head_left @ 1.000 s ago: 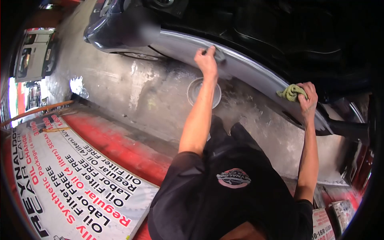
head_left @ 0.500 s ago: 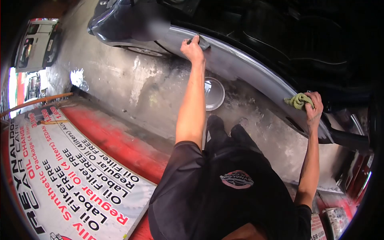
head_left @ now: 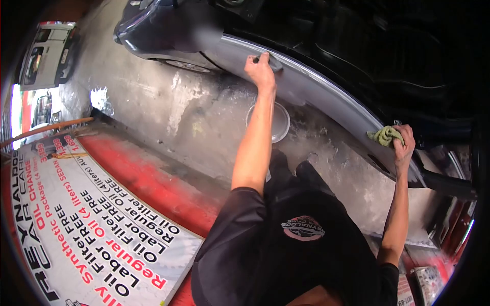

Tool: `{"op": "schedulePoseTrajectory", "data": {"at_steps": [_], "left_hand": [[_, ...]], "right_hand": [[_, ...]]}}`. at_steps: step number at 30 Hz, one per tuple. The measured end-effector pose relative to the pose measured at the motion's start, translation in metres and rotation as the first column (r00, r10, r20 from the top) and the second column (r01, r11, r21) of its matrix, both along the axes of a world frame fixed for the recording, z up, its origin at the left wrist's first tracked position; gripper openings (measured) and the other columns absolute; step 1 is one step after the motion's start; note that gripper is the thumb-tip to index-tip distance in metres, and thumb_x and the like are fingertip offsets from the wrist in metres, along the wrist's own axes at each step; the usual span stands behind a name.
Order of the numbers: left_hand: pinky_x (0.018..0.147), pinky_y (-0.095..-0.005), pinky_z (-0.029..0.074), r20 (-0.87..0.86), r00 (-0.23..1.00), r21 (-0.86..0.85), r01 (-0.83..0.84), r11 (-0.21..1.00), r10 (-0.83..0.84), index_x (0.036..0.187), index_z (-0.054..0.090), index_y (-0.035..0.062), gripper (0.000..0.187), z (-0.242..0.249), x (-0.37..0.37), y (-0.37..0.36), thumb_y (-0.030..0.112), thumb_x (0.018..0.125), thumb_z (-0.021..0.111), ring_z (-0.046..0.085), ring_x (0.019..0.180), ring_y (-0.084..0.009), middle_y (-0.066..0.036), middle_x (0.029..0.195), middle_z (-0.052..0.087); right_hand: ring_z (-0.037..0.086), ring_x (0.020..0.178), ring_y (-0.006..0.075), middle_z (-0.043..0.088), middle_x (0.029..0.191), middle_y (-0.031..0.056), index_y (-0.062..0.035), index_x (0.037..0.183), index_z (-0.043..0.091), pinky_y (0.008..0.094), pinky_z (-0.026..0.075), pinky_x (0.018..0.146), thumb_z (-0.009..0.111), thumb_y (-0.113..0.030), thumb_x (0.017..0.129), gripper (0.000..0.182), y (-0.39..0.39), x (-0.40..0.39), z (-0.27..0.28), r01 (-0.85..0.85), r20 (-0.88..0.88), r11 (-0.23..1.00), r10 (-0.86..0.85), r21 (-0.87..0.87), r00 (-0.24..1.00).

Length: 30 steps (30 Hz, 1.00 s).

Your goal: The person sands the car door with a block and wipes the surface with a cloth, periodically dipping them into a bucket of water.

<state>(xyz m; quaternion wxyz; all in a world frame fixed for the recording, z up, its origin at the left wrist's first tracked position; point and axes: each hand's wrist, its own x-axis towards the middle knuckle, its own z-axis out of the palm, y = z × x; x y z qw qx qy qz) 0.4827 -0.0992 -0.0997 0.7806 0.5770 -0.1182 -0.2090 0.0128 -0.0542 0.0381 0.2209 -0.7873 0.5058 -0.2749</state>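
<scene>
My left hand (head_left: 261, 71) is closed on a dark grey flat piece (head_left: 274, 64) that looks like sandpaper, held against the car's grey, primer-like side panel (head_left: 311, 84). The fingers hide part of the piece. Farther right along the same panel, my right hand (head_left: 404, 144) grips a crumpled green cloth (head_left: 385, 135), which rests at the panel's upper edge. Below my left hand, a round pale basin (head_left: 280, 122) sits on the floor, partly covered by my forearm.
The car's open interior (head_left: 377, 61) is dark above the panel. A large printed oil-change sign (head_left: 102, 224) lies at lower left beside a red surface (head_left: 132, 168). An orange hose or pole (head_left: 51, 131) crosses the left side. A white van (head_left: 45, 56) stands farther off.
My left hand has slid right along the panel with the grey piece. The right hand stays at the panel's edge with the cloth. The view has shifted slightly.
</scene>
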Motion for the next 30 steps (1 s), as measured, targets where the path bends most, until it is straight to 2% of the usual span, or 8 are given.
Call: {"op": "schedulePoseTrajectory", "data": {"at_steps": [6, 7, 10, 14, 20, 25, 26, 30], "left_hand": [[0.071, -0.0314, 0.051, -0.138, 0.990, 0.020, 0.040, 0.999, -0.036, 0.088, 0.062, -0.0007, 0.011, 0.021, 0.018, 0.000, 0.001, 0.088, 0.073, 0.061, 0.075, -0.0157, -0.007, 0.090, 0.067], [0.071, -0.0303, 0.050, 0.084, 0.996, 0.047, 0.013, 0.999, -0.017, 0.088, 0.062, -0.0007, 0.012, 0.007, 0.013, -0.001, 0.001, 0.087, 0.074, 0.060, 0.076, -0.0147, -0.007, 0.089, 0.066], [0.071, -0.0303, 0.050, 0.159, 0.986, 0.053, 0.037, 0.998, -0.045, 0.088, 0.062, -0.0013, 0.013, -0.005, 0.025, 0.000, 0.001, 0.088, 0.074, 0.059, 0.076, -0.0140, -0.006, 0.087, 0.065], [0.070, -0.0313, 0.049, 0.032, 0.996, 0.033, 0.086, 0.996, -0.087, 0.085, 0.062, 0.0008, 0.013, 0.005, 0.054, -0.005, 0.004, 0.089, 0.074, 0.059, 0.076, -0.0128, -0.004, 0.083, 0.066], [0.072, -0.0314, 0.050, 0.179, 0.979, 0.115, 0.078, 0.990, -0.098, 0.086, 0.064, -0.0006, 0.013, 0.004, 0.047, 0.003, 0.005, 0.088, 0.076, 0.060, 0.078, -0.0131, -0.005, 0.085, 0.068], [0.071, -0.0311, 0.050, -0.027, 0.992, 0.021, 0.120, 0.993, -0.119, 0.084, 0.064, 0.0000, 0.012, 0.002, 0.042, 0.000, 0.003, 0.087, 0.075, 0.060, 0.076, -0.0132, -0.005, 0.086, 0.068], [0.073, -0.0304, 0.050, 0.206, 0.973, 0.076, 0.094, 0.993, -0.108, 0.084, 0.064, 0.0008, 0.012, -0.012, 0.030, 0.005, 0.003, 0.087, 0.075, 0.058, 0.076, -0.0121, -0.003, 0.085, 0.067], [0.072, -0.0302, 0.048, 0.108, 0.991, 0.062, 0.078, 0.995, -0.085, 0.083, 0.064, 0.0004, 0.012, 0.008, 0.052, 0.003, 0.004, 0.087, 0.076, 0.056, 0.076, -0.0122, -0.002, 0.080, 0.065]], "right_hand": [[0.061, 0.095, 0.0312, 0.060, 0.098, 0.0161, 0.0060, 0.104, 0.070, 0.0373, 0.049, 0.090, 0.059, -0.025, 0.081, 0.040, 0.000, -0.003, -0.004, -0.007, -0.018, 0.999, 0.007, -0.039, 1.000], [0.061, 0.095, 0.0312, 0.060, 0.098, 0.0161, 0.0060, 0.104, 0.070, 0.0373, 0.049, 0.090, 0.059, -0.025, 0.081, 0.040, -0.002, -0.001, -0.004, -0.008, -0.013, 0.999, 0.007, -0.044, 1.000], [0.061, 0.095, 0.0311, 0.060, 0.098, 0.0161, 0.0057, 0.104, 0.070, 0.0372, 0.048, 0.090, 0.059, -0.026, 0.081, 0.041, 0.002, 0.000, -0.001, 0.004, -0.040, 1.000, -0.004, -0.017, 0.999], [0.061, 0.094, 0.0309, 0.059, 0.098, 0.0159, 0.0050, 0.104, 0.070, 0.0369, 0.048, 0.089, 0.060, -0.027, 0.082, 0.040, 0.004, -0.001, 0.000, 0.019, -0.026, 1.000, -0.019, -0.012, 0.999], [0.061, 0.092, 0.0306, 0.059, 0.096, 0.0155, 0.0049, 0.103, 0.070, 0.0367, 0.049, 0.086, 0.060, -0.028, 0.082, 0.040, 0.002, 0.004, 0.001, 0.007, -0.035, 1.000, -0.007, -0.020, 0.999], [0.061, 0.091, 0.0304, 0.060, 0.095, 0.0156, 0.0054, 0.103, 0.070, 0.0365, 0.049, 0.086, 0.059, -0.025, 0.081, 0.040, 0.000, 0.002, -0.002, 0.004, -0.017, 1.000, -0.005, -0.024, 1.000], [0.061, 0.091, 0.0301, 0.060, 0.095, 0.0157, 0.0057, 0.103, 0.070, 0.0364, 0.048, 0.086, 0.059, -0.025, 0.080, 0.039, -0.002, 0.003, -0.003, -0.004, -0.019, 0.999, 0.003, -0.041, 1.000], [0.061, 0.090, 0.0296, 0.060, 0.095, 0.0161, 0.0065, 0.102, 0.070, 0.0359, 0.048, 0.085, 0.058, -0.023, 0.079, 0.039, 0.002, 0.007, 0.002, -0.003, -0.030, 1.000, 0.002, -0.030, 1.000]]}}
